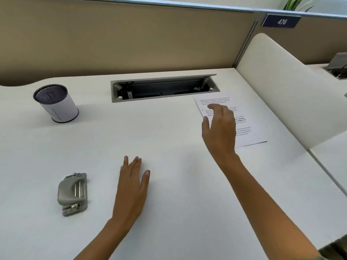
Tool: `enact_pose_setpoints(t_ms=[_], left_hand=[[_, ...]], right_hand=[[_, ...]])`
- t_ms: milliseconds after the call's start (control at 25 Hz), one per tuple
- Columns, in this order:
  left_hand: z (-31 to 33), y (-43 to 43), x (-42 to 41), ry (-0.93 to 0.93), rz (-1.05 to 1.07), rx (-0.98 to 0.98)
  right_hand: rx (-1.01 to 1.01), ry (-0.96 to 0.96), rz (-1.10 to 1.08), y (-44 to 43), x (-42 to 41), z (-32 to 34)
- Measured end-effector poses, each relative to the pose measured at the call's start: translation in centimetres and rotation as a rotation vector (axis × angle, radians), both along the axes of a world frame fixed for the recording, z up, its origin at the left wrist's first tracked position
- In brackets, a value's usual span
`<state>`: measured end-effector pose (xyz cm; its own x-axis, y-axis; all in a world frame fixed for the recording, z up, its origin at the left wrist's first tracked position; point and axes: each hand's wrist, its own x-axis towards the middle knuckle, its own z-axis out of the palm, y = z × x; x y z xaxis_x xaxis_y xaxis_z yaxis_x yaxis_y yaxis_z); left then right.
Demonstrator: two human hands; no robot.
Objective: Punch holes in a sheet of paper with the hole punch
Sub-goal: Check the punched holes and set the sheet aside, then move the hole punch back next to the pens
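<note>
I note: right hand [220, 128] loosely spread over the paper [247, 128] at its left edge; left hand [131, 192] flat, fingers straight, well short of the paper; hole punch [73, 193] farther left.

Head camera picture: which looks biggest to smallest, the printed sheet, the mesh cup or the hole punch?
1. Sheet of paper, largest, though the right hand covers part.
2-3. Mesh cup and hole punch look about alike; the punch lies nearer the camera, so I would not rank them.
</note>
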<state>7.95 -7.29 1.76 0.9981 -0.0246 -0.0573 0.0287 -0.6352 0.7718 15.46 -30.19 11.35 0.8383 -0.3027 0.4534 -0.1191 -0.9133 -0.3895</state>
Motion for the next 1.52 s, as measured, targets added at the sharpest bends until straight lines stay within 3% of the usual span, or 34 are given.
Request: enact_pose_setpoints(t_ms=[120, 280, 440, 680, 840, 1080, 1320, 1520], left_hand=[[1.4, 2.6, -1.4, -0.103, 0.089, -0.002], [2.9, 8.0, -2.5, -0.269, 0.271, 0.085], [3.1, 12.6, -2.9, -0.16, 0.512, 0.076], [2.5, 14.4, -2.5, 0.02, 0.581, -0.082], [2.2, 14.4, -2.4, 0.061, 0.597, -0.18], [2.2, 14.9, -2.3, 0.16, 0.602, -0.154], [2.6, 16.5, -2.6, 0.224, 0.647, -0.343], [3.2, 19.1, -3.7, 0.237, 0.689, -0.345]], right_hand=[[0.046, -0.044, 0.12, 5.8, -2.8, -1.6], [0.158, 0.046, 0.326, 11.9, -5.7, -4.6], [0.136, 0.22, 0.454, 14.5, -7.3, -8.2], [0.016, 0.385, 0.486, 15.2, -7.8, -12.6], [-0.035, 0.374, 0.462, 15.1, -7.9, -13.5], [-0.06, 0.376, 0.449, 15.1, -7.9, -13.7], [-0.066, 0.367, 0.449, 15.1, -7.8, -13.8], [-0.062, 0.362, 0.448, 15.0, -7.8, -13.8]])
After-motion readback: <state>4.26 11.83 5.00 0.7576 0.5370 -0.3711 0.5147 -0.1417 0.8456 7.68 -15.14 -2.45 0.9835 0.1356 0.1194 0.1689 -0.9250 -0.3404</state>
